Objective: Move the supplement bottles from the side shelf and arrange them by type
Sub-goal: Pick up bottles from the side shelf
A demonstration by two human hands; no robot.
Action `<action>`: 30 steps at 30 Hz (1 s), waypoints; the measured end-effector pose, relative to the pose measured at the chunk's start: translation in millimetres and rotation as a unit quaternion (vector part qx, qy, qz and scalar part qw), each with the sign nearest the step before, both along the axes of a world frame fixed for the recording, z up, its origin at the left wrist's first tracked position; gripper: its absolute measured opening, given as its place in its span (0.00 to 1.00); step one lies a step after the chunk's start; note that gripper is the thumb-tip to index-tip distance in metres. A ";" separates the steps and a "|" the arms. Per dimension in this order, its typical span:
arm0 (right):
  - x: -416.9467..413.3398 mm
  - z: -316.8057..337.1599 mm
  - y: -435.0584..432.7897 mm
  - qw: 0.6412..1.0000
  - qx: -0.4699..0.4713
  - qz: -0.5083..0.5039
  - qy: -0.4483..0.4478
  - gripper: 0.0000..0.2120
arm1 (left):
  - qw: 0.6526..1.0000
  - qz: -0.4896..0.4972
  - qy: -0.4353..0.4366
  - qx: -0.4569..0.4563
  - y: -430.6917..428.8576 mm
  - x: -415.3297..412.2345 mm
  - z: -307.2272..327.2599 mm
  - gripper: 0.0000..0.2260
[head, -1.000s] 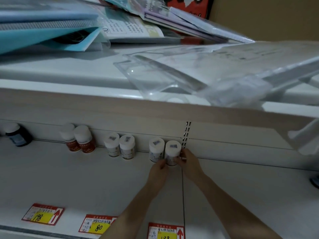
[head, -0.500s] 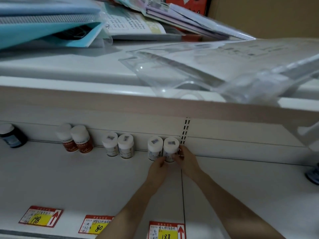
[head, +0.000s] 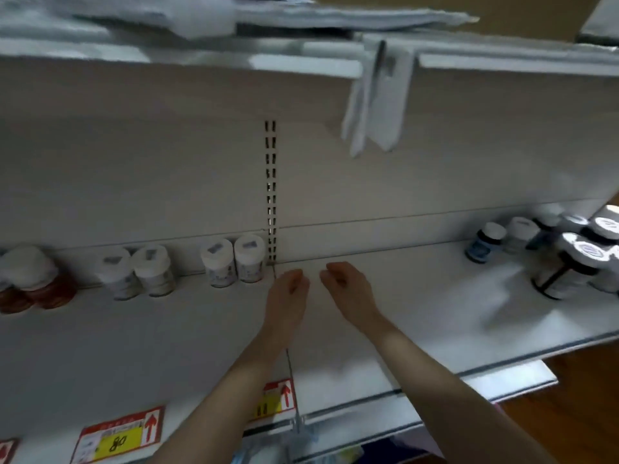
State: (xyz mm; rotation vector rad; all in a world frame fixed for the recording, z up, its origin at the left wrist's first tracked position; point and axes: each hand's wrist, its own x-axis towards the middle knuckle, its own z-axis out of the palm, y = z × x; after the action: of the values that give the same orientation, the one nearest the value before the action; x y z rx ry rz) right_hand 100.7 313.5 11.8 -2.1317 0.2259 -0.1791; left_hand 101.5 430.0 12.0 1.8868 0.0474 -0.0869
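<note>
Pairs of supplement bottles stand along the back of the white shelf [head: 385,316]. Two white-capped white bottles [head: 232,261] stand beside the slotted upright. Another white pair [head: 135,272] is further left, and two amber bottles [head: 33,279] are at the far left. My left hand [head: 288,293] and my right hand [head: 348,289] hover just right of the nearest pair, fingers curled loosely, holding nothing. A cluster of dark and white-lidded bottles [head: 569,252] crowds the far right of the shelf.
An upper shelf [head: 301,58] overhangs, with white plastic tags [head: 375,105] hanging from its front edge. Red and yellow price labels [head: 120,433] line the shelf's front rail. Bare shelf lies between my hands and the right cluster. Wooden floor shows at the lower right.
Both hands have let go of the two white bottles by the upright and drawn back to the right. The view has swung right and down, revealing the bottle cluster on the right.
</note>
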 end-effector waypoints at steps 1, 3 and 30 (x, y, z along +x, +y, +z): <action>-8.2 3.6 -13.6 1.000 0.004 -0.010 -0.008 0.15 | 1.000 -0.010 0.007 -0.008 -13.1 -4.8 4.1 0.08; -24.3 12.6 -43.8 0.999 0.024 -0.037 -0.022 0.14 | 0.999 -0.029 0.018 -0.029 -41.4 -16.7 14.5 0.14; -170.5 22.2 -463.3 0.978 0.045 -0.193 -0.069 0.12 | 0.989 -0.143 -0.022 -0.037 -434.5 -91.1 27.8 0.13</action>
State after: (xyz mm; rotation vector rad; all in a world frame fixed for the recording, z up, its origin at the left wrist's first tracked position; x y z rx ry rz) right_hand -69.8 -149.8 34.0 -1.9573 0.5553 -0.5311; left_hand 10.5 -4.5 39.8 1.8107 -0.2553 -0.2396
